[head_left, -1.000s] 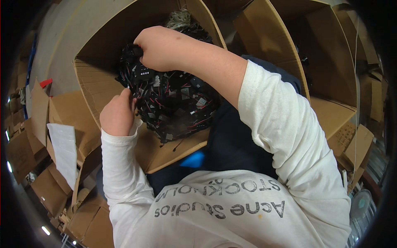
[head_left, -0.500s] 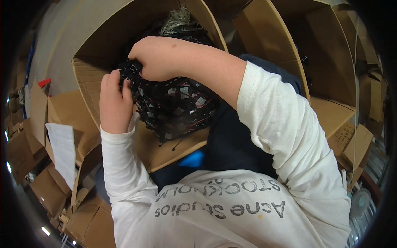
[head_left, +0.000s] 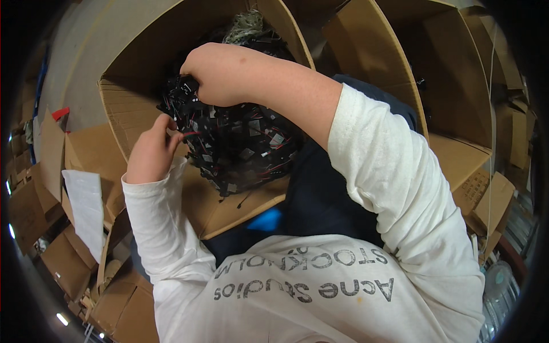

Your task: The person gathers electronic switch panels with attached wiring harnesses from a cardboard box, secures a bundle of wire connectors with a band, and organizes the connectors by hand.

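A big tangled bundle of small black parts with red and black wires (head_left: 240,146) hangs over the open cardboard box (head_left: 137,123) in front of me. My right hand (head_left: 220,71) is closed on the top of the bundle and holds it up. My left hand (head_left: 151,151) is at the bundle's left side, its fingertips pinching a wire or small part there. More dark parts and a pale crumpled piece (head_left: 246,26) lie deeper in the box. Both sleeves are white.
Another open cardboard box (head_left: 412,63) stands to the right, with smaller boxes (head_left: 486,194) beyond it. Flattened and stacked cartons (head_left: 74,263) crowd the left and lower left. A white paper sheet (head_left: 86,206) lies on them. A bit of blue (head_left: 269,220) shows below the box flap.
My left hand has dropped from the top of the bundle back to its left side. The right hand has stayed gripping the top, shifting slightly.
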Demonstrator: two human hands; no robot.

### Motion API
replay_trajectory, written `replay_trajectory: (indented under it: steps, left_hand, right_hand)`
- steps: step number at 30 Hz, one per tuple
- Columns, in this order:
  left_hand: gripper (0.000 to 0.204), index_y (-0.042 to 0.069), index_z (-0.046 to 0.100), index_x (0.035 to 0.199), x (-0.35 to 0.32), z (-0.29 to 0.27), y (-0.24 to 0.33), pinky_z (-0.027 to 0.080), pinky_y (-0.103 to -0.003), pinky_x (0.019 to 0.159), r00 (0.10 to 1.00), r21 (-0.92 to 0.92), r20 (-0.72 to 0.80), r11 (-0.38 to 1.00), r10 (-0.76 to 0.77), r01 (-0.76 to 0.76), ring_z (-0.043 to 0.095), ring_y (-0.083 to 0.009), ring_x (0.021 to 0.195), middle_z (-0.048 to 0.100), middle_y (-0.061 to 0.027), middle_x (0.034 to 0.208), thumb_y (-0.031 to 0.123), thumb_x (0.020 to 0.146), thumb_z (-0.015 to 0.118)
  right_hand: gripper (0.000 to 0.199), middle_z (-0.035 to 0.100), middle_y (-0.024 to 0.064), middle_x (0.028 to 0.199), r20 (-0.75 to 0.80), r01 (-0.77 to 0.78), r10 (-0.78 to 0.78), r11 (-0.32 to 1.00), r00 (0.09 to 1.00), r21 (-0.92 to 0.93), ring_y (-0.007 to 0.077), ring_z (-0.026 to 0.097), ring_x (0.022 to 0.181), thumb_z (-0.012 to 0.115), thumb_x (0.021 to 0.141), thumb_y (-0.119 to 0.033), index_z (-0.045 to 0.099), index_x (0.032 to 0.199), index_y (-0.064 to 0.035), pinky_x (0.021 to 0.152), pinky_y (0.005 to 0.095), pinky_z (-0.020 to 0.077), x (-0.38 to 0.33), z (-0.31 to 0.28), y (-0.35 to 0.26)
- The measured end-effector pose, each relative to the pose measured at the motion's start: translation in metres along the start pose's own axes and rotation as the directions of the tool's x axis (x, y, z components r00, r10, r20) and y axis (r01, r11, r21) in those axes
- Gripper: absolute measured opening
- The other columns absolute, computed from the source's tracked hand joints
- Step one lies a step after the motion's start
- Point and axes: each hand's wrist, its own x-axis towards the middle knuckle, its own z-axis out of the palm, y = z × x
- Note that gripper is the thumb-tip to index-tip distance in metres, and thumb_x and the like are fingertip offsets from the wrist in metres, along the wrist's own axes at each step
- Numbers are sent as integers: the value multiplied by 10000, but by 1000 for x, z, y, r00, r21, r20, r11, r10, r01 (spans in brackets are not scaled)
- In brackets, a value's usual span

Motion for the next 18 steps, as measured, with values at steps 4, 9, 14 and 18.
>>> replay_trajectory:
  steps: [4, 9, 14, 18]
  left_hand:
    - [175, 24, 544, 1000, -9, 6, -11, 483, -477, 682, 976, -128, 215, 990, -27, 56, 635, -431, 798, 653, -225, 825, 130, 928, 663]
    - [173, 26, 531, 964, -15, -1, 4, 494, -463, 678, 993, 96, -104, 995, 52, -42, 636, -418, 801, 662, -198, 853, 148, 938, 652]
    - [161, 35, 537, 981, -12, -12, 29, 503, -428, 695, 956, 161, -293, 986, 8, 41, 635, -397, 808, 651, -181, 876, 140, 937, 651]
    - [175, 20, 544, 1087, -9, -9, 32, 450, -288, 662, 919, -97, -342, 966, 194, -240, 548, -168, 718, 599, -57, 872, 104, 974, 648]
  right_hand:
    - [281, 708, 218, 973, 17, 1, -1, 1000, 1000, -2, 378, 680, 967, 611, 776, -2, 719, 1034, 17, 844, 427, 559, 1, 2, -1]
    - [317, 708, 223, 998, 14, 45, -45, 998, 999, -32, 374, 681, 986, 612, 778, -2, 716, 1076, 19, 866, 415, 559, 1, 9, 3]
    - [329, 710, 215, 1038, 112, 8, -6, 1000, 994, -17, 377, 675, 1013, 629, 796, -14, 713, 1113, 7, 888, 412, 558, 0, 3, -3]
    - [278, 718, 201, 1019, 46, 194, -202, 969, 978, 151, 369, 680, 1011, 650, 845, -49, 721, 1112, -20, 895, 416, 546, 3, 17, -1]
